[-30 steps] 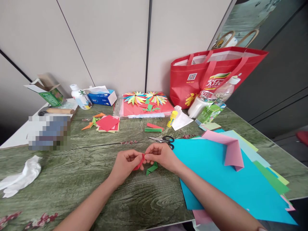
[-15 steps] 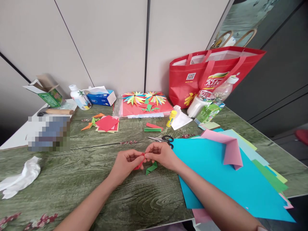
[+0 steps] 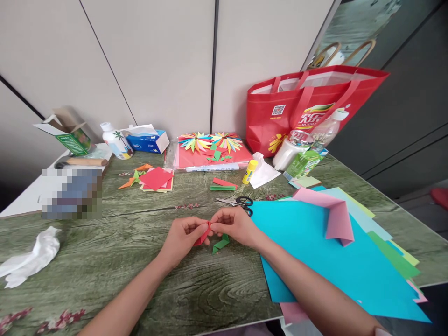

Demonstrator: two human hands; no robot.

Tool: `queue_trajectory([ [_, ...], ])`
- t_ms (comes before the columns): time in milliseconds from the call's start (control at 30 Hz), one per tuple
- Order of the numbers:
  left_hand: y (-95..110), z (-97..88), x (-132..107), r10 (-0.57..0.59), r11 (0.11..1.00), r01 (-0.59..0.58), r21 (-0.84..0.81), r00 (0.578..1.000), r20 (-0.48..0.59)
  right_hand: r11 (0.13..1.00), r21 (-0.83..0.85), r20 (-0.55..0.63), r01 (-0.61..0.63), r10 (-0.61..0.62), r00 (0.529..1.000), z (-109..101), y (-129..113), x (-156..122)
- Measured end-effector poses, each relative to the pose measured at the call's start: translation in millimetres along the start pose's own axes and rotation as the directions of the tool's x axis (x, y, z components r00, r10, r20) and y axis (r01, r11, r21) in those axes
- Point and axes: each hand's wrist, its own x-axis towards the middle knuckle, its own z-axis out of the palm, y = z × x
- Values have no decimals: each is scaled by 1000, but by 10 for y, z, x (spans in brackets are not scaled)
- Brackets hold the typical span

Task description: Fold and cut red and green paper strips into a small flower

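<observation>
Both hands meet over the middle of the green wood-grain table (image 3: 115, 261). My left hand (image 3: 182, 238) and my right hand (image 3: 236, 226) each pinch an end of a small folded red paper piece (image 3: 204, 236) held just above the table. A folded green paper strip (image 3: 221, 244) lies on the table right under my right hand's fingers. Black-handled scissors (image 3: 240, 203) lie just behind the hands.
Large blue, pink and green sheets (image 3: 325, 252) cover the right side. Behind are a glue stick (image 3: 249, 171), red and green strips (image 3: 223, 185), coloured squares (image 3: 156, 179), paper stars (image 3: 210, 142), a red bag (image 3: 304, 107), bottles, a tissue box (image 3: 147, 140). A crumpled tissue (image 3: 30, 259) lies left.
</observation>
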Motion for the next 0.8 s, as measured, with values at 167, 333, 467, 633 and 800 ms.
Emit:
queue_trajectory([
  [167,10,4,-2,-21,1000,21,0,1000,-3,999,24,12,-38,37,999,-15,9,-2],
  [333,33,37,-11,-43,999,42,-28,999,-31,999,15,17,-30,30,999,14,-34,-13],
  [467,52,54,-23,-39,999,39,5,997,-68,1000,-5,11,-9,9,1000,45,-45,-18],
  [633,22,41,-15,-28,999,29,14,998,-53,1000,-6,-2,-16,16,1000,63,-34,-28],
  [800,25,36,-9,-5,999,6,41,1000,-26,1000,-24,-40,-4,3,999,48,-19,-18],
])
